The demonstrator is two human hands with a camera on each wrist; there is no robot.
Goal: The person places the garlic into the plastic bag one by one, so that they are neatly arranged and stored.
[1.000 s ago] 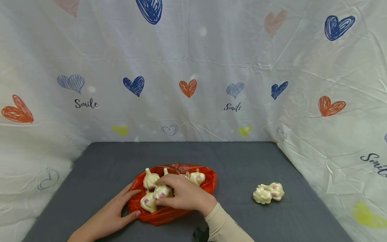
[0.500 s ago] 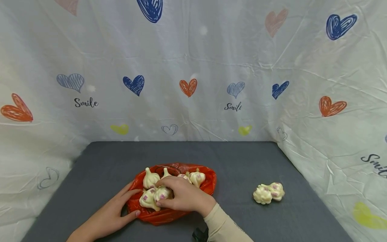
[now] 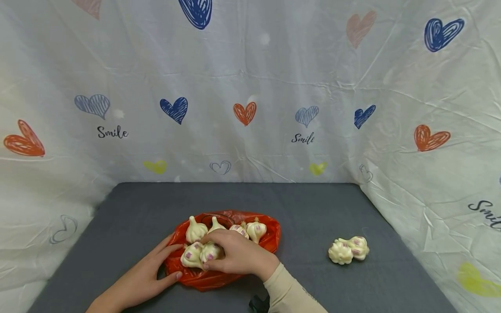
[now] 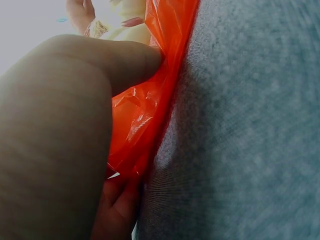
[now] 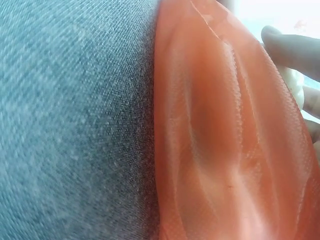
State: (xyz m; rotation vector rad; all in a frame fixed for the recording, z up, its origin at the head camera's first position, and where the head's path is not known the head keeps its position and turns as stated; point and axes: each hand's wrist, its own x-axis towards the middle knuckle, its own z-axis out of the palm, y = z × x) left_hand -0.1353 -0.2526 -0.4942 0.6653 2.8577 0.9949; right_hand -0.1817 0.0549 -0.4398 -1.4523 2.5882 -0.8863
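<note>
A red plastic bag (image 3: 203, 282) lies spread open on the table with several garlic bulbs (image 3: 196, 229) in it. My right hand (image 3: 238, 252) reaches over its near side. Thumb and fingertips hold a pale bulb with purple marks, the garlic bulb (image 3: 210, 252), low among the others. Another bulb (image 3: 192, 255) sits against it on the left. My left hand (image 3: 154, 267) grips the bag's left side, with the thumb (image 4: 135, 62) pressed on the plastic in the left wrist view. In the right wrist view the bag's wall (image 5: 225, 125) hides most of the held bulb.
Two more garlic bulbs (image 3: 349, 250) lie together on the dark grey table (image 3: 305, 217), right of the bag. A small black object (image 3: 259, 303) shows beside the right sleeve. A white curtain (image 3: 274, 56) with printed hearts hangs behind and along the sides.
The leftmost near bulb has turned and shifted up a little beside the held one. My right hand has eased slightly, uncovering more of a bulb behind it. The left hand stays in place.
</note>
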